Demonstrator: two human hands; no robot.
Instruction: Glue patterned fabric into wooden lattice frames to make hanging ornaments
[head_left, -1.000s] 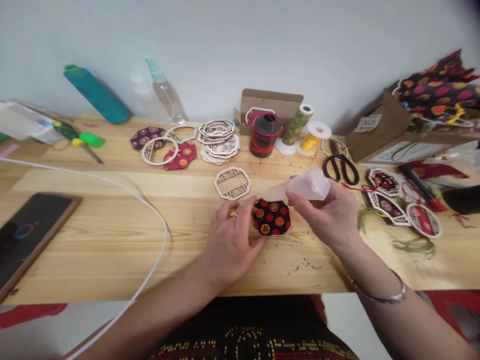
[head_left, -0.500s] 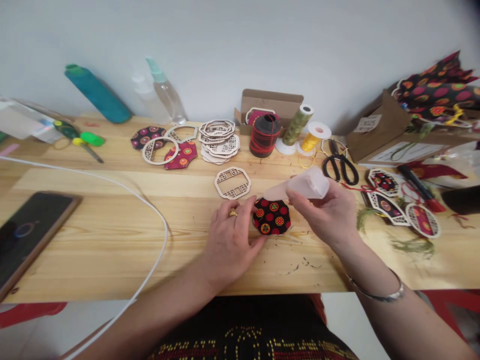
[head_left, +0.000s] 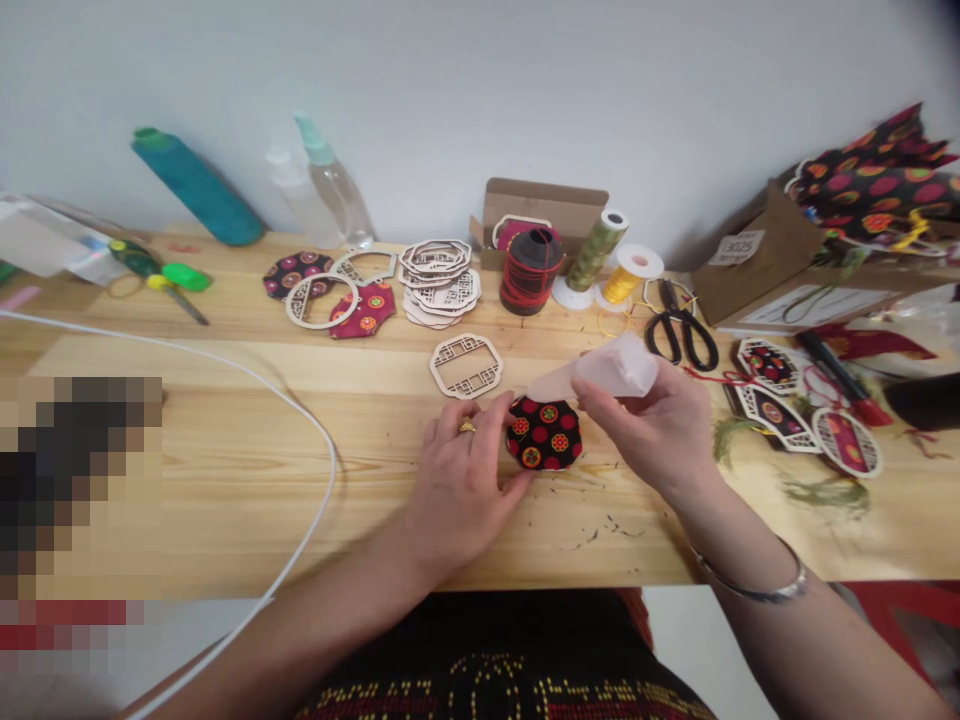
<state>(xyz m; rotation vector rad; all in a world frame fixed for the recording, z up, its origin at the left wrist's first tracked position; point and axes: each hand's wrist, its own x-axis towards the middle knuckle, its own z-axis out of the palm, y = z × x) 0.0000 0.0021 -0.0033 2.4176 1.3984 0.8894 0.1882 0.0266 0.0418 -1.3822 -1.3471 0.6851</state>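
A white translucent squeeze bottle [head_left: 619,368] lies tilted in my right hand [head_left: 656,420], its narrow end pointing left. That end is over the far edge of a black fabric piece [head_left: 544,436] with red dots and flowers, which rests flat on the table. Whether the tip touches the cloth I cannot tell. Fingers and thumb of my left hand [head_left: 469,470] close on the left edge of the fabric piece, steadying it. Just beyond it lies a wooden lattice frame [head_left: 466,366] with an open centre.
Along the wall stand a stack of wooden frames [head_left: 439,280], a red thread spool [head_left: 530,272], a yellow thread spool [head_left: 626,278] and black scissors [head_left: 680,330]. Finished ornaments [head_left: 776,415] and a cardboard box [head_left: 765,262] are at right. A white cable [head_left: 327,470] crosses the left side.
Both hands, the bottle and the fabric piece stay practically where they were. The phone area at the left is now covered by blurred blocks.
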